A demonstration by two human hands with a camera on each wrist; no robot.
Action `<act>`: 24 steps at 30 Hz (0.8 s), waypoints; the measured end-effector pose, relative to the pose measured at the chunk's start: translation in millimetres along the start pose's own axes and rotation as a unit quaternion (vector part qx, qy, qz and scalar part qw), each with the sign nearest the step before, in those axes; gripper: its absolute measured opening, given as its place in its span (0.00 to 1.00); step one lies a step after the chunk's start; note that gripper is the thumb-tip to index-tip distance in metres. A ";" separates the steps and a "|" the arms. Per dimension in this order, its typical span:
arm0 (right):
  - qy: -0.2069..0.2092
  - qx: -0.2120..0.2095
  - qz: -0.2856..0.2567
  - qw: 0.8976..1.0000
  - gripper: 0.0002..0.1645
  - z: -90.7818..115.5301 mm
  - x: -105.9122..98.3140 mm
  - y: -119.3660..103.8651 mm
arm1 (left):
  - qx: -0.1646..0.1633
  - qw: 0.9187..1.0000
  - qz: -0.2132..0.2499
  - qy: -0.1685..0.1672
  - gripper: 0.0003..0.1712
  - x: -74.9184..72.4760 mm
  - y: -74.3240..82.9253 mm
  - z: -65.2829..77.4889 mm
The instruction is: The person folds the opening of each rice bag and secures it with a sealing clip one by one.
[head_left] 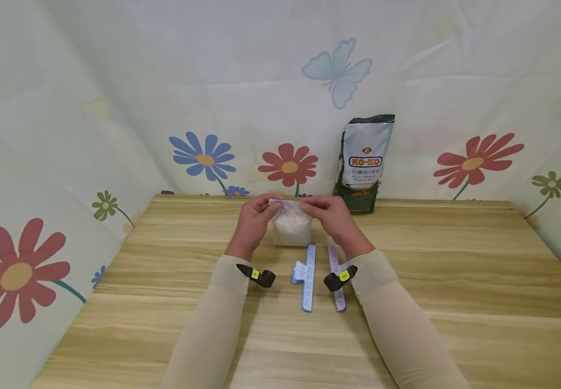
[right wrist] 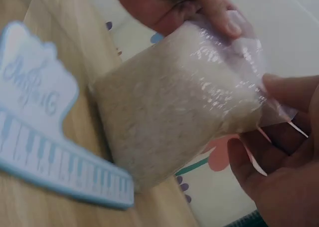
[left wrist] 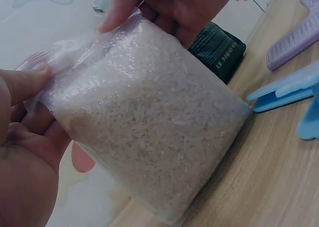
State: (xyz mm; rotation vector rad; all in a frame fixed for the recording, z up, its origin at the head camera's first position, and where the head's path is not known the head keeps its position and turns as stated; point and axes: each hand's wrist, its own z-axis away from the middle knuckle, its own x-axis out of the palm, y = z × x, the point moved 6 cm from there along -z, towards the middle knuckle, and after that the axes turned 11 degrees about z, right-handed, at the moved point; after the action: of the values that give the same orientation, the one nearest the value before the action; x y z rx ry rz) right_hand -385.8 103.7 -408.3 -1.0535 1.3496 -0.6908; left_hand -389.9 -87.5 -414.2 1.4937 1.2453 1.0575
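Observed clear plastic bag of white rice standing on wood-grain tabletop, pinched along its upper edge between thumb and fingers of left hand and right hand, at opposite ends. Found blue piano-key clip lying just in front of the bag, with purple clip to its right, partly hidden by wrist camera. Noted KO-KO fragrant rice package upright behind, to the right.

Dim wrist views (glare on bag)
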 end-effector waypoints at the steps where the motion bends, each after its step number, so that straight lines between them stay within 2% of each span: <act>1: 0.000 0.005 0.005 1.000 0.17 0.2 -0.7 -1.1 | -0.004 1.000 0.001 0.000 0.13 -0.6 -0.7 0.4; 4: 0.008 0.014 0.026 1.000 0.14 3.1 -2.8 -6.6 | -0.021 1.000 0.017 0.002 0.14 -3.0 -3.7 1.4; 6: 0.025 0.009 0.045 0.999 0.12 4.2 -3.7 -9.1 | -0.032 0.998 0.048 0.004 0.15 -4.2 -6.4 1.3; 9: 0.048 -0.016 0.070 0.996 0.11 6.0 -4.0 -10.4 | -0.040 0.995 0.094 0.008 0.17 -5.6 -10.3 0.5; 11: 0.048 -0.032 0.060 0.997 0.13 6.2 -3.7 -7.5 | -0.036 0.992 0.117 0.004 0.17 -5.2 -11.8 -0.7; 13: 0.027 -0.042 0.018 0.999 0.18 5.6 -3.5 -1.9 | -0.027 0.992 0.122 0.003 0.18 -5.1 -11.5 -1.6; 15: -0.006 -0.043 -0.054 0.998 0.24 3.9 -3.1 4.9 | -0.019 0.992 0.126 0.001 0.18 -5.0 -10.3 -2.3; 17: -0.041 -0.039 -0.128 0.990 0.29 2.1 -2.9 11.3 | -0.013 0.992 0.127 0.004 0.16 -5.6 -9.0 -3.1; 19: -0.068 -0.035 -0.161 0.984 0.29 0.4 -1.9 15.7 | -0.009 0.991 0.131 0.011 0.15 -5.6 -7.5 -3.6; 21: -0.080 -0.035 -0.142 0.986 0.28 -0.1 -0.3 17.0 | -0.006 0.990 0.137 0.020 0.14 -5.4 -7.3 -4.7; 24: -0.066 -0.038 -0.058 0.995 0.25 -0.2 1.8 13.4 | -0.003 0.988 0.149 0.031 0.14 -4.8 -7.6 -6.1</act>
State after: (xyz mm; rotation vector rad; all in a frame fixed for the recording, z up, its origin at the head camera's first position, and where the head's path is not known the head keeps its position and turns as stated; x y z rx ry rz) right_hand -388.0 107.5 -421.1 -1.2250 1.2173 -0.6468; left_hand -398.2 -90.9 -420.5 1.6900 1.0805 1.3081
